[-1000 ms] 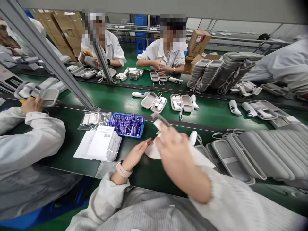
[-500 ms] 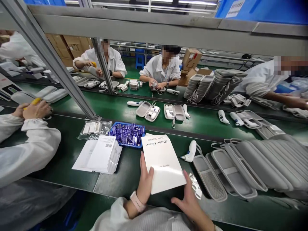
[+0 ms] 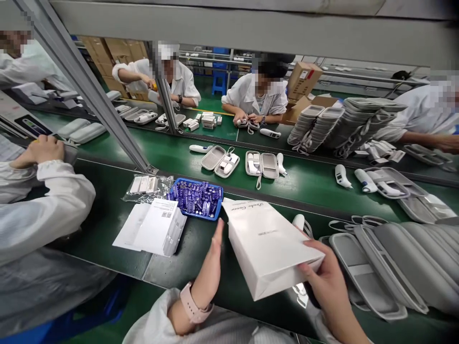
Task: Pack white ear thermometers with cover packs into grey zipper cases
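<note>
The right hand's fingers (image 3: 315, 260) clamped a white paper packet (image 3: 270, 243); the left hand's fingers (image 3: 216, 241) stood together beside it. It looked light and stiff, best held by its edges.

White Probe Cover carton (image 3: 272, 251), tilted, script title near top.

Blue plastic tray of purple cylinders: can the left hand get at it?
Probably yes: the left hand is open and empty just short of the blue plastic tray, with only green conveyor belt between them.
</note>
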Demonstrator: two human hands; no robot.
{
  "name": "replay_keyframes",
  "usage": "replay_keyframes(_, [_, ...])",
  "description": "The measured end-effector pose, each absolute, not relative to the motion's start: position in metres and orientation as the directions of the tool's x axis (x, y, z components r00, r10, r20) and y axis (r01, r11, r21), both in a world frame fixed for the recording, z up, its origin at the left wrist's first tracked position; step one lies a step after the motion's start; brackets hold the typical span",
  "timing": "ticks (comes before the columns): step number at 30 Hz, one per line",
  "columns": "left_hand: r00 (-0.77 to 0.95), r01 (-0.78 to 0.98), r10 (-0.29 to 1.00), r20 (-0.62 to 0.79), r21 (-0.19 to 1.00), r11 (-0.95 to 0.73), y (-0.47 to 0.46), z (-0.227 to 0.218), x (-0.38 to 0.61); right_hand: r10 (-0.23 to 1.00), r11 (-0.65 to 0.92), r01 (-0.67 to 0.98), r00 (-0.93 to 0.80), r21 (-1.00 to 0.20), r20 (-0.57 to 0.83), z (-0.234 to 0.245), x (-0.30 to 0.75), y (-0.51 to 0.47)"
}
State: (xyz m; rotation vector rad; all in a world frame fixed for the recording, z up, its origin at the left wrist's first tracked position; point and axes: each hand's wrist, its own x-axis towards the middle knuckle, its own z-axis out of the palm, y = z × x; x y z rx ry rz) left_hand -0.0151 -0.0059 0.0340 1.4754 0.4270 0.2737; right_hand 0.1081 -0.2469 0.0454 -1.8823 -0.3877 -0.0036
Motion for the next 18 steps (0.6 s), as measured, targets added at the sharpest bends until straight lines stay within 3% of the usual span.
replay_keyframes(2, [0.876,0.123,0.480,-0.041,0.982,-0.142,-0.004,0.013,-0.029,0.201,-0.354,0.212,0.968,-0.911,0.147,0.057,0.116,-0.254])
replay_keyframes(4, [0.873,0.142,0.487,0.001,0.956,-0.258,-0.005,-0.007,-0.037,0.173,-0.420,0.191,0.977,-0.887,0.128,0.074,0.122,-0.257])
replay_keyframes(8, [0.863,0.067,0.503,0.035,0.981,-0.182,-0.016,-0.023,-0.038,0.157,-0.586,0.280,0.960,-0.761,0.232,0.102,0.127,-0.249])
replay_keyframes(12, [0.823,-0.128,0.521,0.226,0.968,-0.218,-0.027,0.006,-0.031,0.178,-0.738,0.306,0.948,-0.601,0.264,0.105,0.123,-0.238])
replay_keyframes(15, [0.822,-0.267,0.379,0.425,0.876,-0.402,-0.029,0.042,-0.025,0.223,-0.706,0.320,0.947,-0.631,0.231,0.106,0.114,-0.232])
replay_keyframes(18, [0.851,-0.354,0.243,0.466,0.850,-0.391,-0.021,0.066,-0.013,0.216,-0.613,0.302,0.953,-0.730,0.213,0.112,0.106,-0.220])
